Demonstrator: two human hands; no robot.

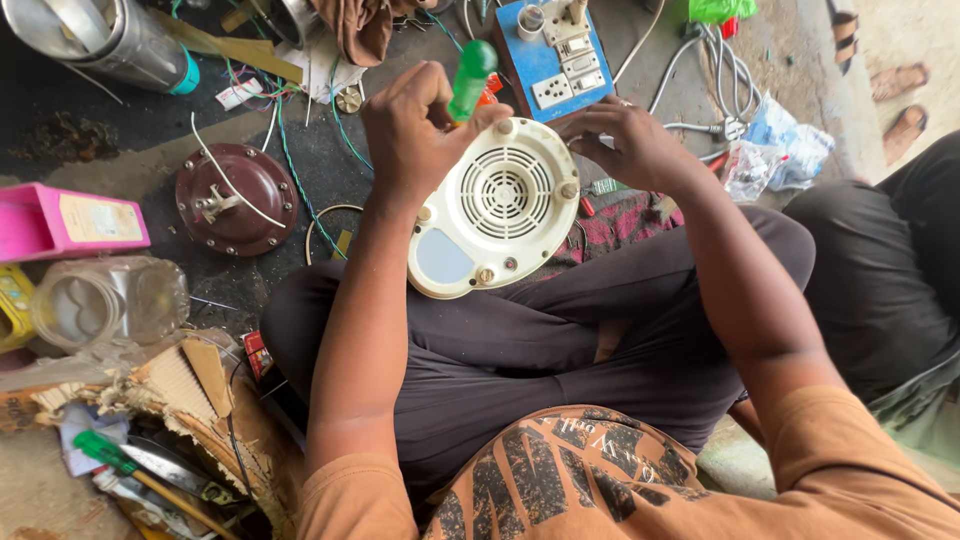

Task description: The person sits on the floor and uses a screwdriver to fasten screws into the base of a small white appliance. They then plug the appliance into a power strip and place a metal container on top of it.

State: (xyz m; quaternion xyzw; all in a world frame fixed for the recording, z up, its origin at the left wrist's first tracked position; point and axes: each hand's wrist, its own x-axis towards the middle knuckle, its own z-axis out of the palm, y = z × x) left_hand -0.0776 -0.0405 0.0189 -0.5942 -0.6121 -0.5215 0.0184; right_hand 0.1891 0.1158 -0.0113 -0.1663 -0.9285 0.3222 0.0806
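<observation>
The fingers of the left hand (415,135) are clenched around the green handle of a screwdriver (471,78), held upright at the top centre of the frame with its tip down at a screw on the upper rim of a round cream appliance base (497,208). The fingers of the right hand (630,140) curl over that base's upper right edge and pinch it steady; they grasp the casing only. The base sits tilted on the person's lap at the centre of the frame, with its vent grille facing up.

The likeliest slip, as I judge it, is the tip riding out of the screw head: the base rests on soft cloth rather than a firm surface, so downward force could rock it, and the blade could skid toward the right fingers just beside it. A freed screw could also roll off the tilted casing and vanish among the loose wires (290,150) on the floor in the upper left.

Further out, a dark red round cover (237,200) lies at the left, a clear jar (108,300) below it, and a blue socket board (552,55) at top centre, close behind the hands. An elbow swing could knock the jar.
</observation>
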